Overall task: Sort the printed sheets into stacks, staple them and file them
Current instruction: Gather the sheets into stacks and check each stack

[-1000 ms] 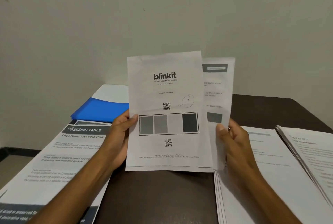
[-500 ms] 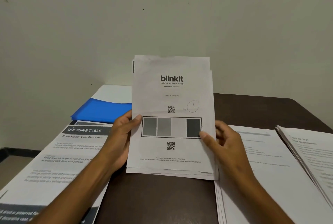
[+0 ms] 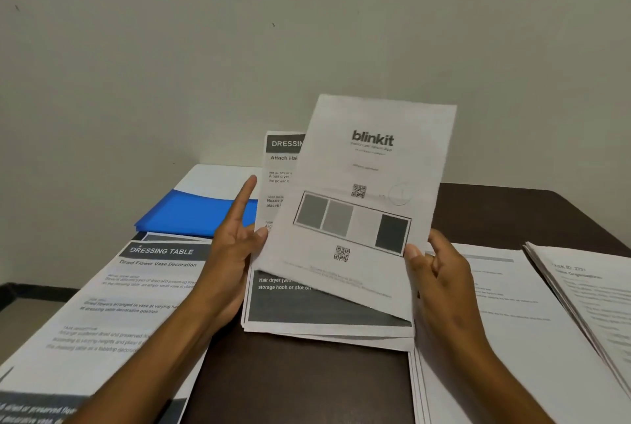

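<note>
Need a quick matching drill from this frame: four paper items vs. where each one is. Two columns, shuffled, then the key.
Items:
1. blinkit sheet
2. blue folder
3. Dried Flower sheet
4. Hair dryer sheet

Places:
A. flat on the table, left of the hands
B. pinched by the right hand, tilted
C. top of the bundle held by the left hand
D. far left by the wall

Pairs: 1-B, 2-D, 3-A, 4-C

Plain pale wall (image 3: 307, 31) with small marks, dark brown table (image 3: 512, 212) against it, dim even light.
</note>
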### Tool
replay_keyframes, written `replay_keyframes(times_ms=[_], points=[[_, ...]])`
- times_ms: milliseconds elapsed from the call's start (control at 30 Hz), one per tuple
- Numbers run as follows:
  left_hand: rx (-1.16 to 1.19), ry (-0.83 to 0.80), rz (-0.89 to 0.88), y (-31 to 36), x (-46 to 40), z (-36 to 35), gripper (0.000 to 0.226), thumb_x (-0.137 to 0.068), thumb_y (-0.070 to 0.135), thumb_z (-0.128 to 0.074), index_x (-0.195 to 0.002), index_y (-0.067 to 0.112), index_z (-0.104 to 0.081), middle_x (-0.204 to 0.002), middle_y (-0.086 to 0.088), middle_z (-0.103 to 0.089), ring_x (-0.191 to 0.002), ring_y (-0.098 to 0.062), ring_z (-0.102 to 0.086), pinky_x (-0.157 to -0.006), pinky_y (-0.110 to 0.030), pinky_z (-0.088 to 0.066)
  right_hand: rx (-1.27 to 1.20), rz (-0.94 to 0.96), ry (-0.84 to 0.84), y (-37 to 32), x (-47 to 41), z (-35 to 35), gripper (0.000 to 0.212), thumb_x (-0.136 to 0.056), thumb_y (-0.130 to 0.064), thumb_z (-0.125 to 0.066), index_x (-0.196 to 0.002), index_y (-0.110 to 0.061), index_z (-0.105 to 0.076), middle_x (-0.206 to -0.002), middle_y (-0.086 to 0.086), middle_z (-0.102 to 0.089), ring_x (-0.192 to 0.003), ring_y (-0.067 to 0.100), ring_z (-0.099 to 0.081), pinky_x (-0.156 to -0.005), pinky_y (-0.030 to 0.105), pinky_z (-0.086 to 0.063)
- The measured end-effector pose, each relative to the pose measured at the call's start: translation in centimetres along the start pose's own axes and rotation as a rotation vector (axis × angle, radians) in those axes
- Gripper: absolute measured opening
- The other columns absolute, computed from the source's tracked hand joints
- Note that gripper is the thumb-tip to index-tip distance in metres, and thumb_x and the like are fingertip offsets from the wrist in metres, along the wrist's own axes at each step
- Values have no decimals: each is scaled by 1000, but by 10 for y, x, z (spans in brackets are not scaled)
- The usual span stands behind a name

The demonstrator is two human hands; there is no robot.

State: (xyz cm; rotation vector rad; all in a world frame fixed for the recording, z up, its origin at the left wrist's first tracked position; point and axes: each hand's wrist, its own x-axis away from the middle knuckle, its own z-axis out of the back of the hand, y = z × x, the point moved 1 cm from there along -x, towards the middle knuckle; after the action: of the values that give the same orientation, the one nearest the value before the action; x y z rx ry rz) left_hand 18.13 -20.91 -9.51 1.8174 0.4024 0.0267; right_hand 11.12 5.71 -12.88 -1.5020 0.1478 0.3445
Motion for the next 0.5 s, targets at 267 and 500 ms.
replay_keyframes(times_ms=[267,500], points=[[-11,40,-2,3,2,1,67,-107,1,-47,-150,53,-44,-133,-10,-72,-115,-38,-72,-91,-52,-62,-268,-75,380,-7,-14,33,22,-111,-32,-50,-128,-28,-64,-118,-1,-77,-109,20,-75,-84,39,-62],[-9,56,9,0,0,2,62,-108,-4,-43,-146,43,-57,-141,-1,-67,-125,-30,-67,-105,-56,-54,-403,-206,292,-16,-14,37,33,-110,-27,-49,-142,-19,-56,-124,3,-75,-92,12,-78,-60,19,-59]])
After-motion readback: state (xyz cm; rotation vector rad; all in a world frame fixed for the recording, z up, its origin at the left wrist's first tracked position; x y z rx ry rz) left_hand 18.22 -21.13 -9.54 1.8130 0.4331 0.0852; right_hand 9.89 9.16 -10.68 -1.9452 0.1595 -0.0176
